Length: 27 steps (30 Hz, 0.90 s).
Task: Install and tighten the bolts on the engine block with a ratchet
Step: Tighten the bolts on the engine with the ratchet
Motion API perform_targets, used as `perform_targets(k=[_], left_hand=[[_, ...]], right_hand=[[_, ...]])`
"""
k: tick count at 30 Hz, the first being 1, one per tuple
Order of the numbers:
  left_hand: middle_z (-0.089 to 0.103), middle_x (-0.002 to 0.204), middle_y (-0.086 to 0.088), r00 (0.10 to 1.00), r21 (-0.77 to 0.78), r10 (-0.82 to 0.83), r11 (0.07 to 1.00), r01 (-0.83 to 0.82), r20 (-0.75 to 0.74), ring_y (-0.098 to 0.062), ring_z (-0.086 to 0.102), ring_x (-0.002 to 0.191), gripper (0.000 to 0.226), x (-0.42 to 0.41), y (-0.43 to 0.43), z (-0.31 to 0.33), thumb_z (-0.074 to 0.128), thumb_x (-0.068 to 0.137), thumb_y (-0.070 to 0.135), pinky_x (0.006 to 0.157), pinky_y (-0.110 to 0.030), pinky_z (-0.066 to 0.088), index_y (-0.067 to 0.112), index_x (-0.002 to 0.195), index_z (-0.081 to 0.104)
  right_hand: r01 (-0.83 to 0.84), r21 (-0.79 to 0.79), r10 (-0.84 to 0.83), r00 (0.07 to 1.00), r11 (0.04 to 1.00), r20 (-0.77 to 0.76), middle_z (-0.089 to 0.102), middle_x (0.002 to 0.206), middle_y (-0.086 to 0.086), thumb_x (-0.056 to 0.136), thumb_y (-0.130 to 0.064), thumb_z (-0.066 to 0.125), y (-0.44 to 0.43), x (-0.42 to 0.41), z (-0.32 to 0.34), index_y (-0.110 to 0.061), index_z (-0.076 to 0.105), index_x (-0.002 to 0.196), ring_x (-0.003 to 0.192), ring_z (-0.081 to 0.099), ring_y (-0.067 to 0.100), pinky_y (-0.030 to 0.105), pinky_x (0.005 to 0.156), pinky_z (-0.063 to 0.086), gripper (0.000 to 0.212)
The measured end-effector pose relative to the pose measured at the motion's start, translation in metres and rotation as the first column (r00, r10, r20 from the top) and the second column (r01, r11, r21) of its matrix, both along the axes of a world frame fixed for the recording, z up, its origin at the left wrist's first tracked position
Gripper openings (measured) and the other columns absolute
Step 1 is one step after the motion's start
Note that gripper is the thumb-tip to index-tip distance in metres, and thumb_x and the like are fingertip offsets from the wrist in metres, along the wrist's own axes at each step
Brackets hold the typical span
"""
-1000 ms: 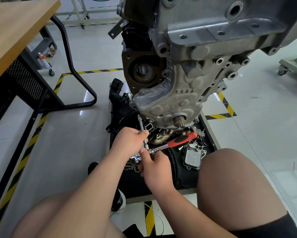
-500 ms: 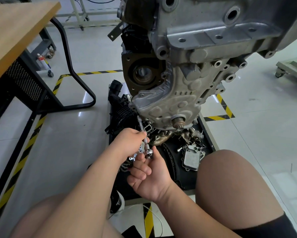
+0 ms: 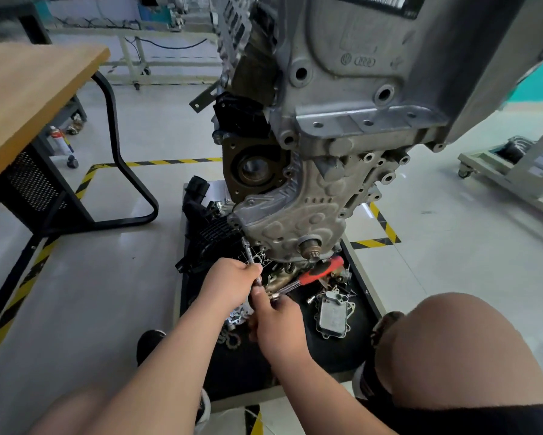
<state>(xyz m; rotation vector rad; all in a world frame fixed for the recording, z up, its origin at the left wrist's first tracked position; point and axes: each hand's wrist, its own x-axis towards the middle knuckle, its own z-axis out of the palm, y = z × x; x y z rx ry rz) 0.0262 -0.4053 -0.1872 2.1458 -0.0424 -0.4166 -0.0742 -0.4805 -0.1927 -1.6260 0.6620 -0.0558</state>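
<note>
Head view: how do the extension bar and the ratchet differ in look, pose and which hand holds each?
The extension bar is slim bare metal; the ratchet has a red grip. The extension bar rises steeply to the engine block; the ratchet slants right. The left hand grips the extension bar; the right hand holds the ratchet at its head, the red grip free. Both meet between the hands.

A wooden worktop stood at the left, with a spray can beneath it. Yellow-black tape striped the floor. A black tray held a finned metal plate and a small sprocket. A wheeled cart stood well off right.
</note>
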Motion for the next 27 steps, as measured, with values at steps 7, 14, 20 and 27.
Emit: perform_targets(k=[7, 14, 20, 27], left_hand=[[0.032, 0.039, 0.007, 0.999, -0.01, 0.006, 1.0, -0.005, 0.039, -0.014, 0.032, 0.04, 0.047, -0.002, 0.001, 0.005, 0.067, 0.084, 0.037, 0.047, -0.026, 0.026, 0.015, 0.048, 0.044], [0.059, 0.043, -0.001, 0.99, -0.066, -0.079, 0.995, 0.071, -0.119, -0.015, 0.053, 0.04, 0.037, -0.003, 0.002, 0.014, 0.057, 0.091, 0.039, 0.054, -0.025, 0.044, 0.013, 0.065, 0.065], [0.06, 0.049, 0.0, 0.978, -0.141, -0.101, 0.987, 0.076, -0.181, -0.014, 0.056, 0.043, 0.032, -0.002, 0.001, 0.012, 0.051, 0.096, 0.029, 0.043, -0.015, 0.035, 0.016, 0.071, 0.068], [0.055, 0.04, 0.006, 0.986, -0.105, -0.072, 0.993, 0.056, -0.152, -0.008, 0.046, 0.033, 0.031, -0.001, 0.006, 0.012, 0.058, 0.091, 0.029, 0.039, -0.015, 0.03, 0.017, 0.064, 0.068]], right_hand=[[0.102, 0.28, -0.097, 0.995, 0.955, -0.031, 0.059, 0.056, -0.006, 0.097, -0.039, 0.049, 0.008, 0.002, 0.001, -0.012, 0.061, 0.082, 0.048, 0.05, 0.013, 0.027, 0.052, 0.039, 0.033], [0.226, 0.908, -0.103, 0.974, 0.353, -0.202, 0.034, 0.047, -0.007, 0.096, -0.061, 0.029, 0.016, 0.003, 0.019, -0.016, 0.059, 0.064, 0.036, 0.032, 0.012, 0.02, 0.043, 0.031, 0.063], [0.238, 0.908, -0.098, 0.971, 0.345, -0.218, 0.027, 0.041, -0.008, 0.096, -0.063, 0.026, 0.016, 0.001, 0.025, -0.018, 0.05, 0.059, 0.032, 0.027, 0.01, 0.019, 0.043, 0.027, 0.062], [0.217, 0.776, -0.083, 0.974, 0.592, -0.209, 0.034, 0.047, -0.003, 0.095, -0.063, 0.033, 0.022, 0.003, 0.015, -0.016, 0.054, 0.067, 0.037, 0.031, 0.013, 0.021, 0.046, 0.028, 0.059]])
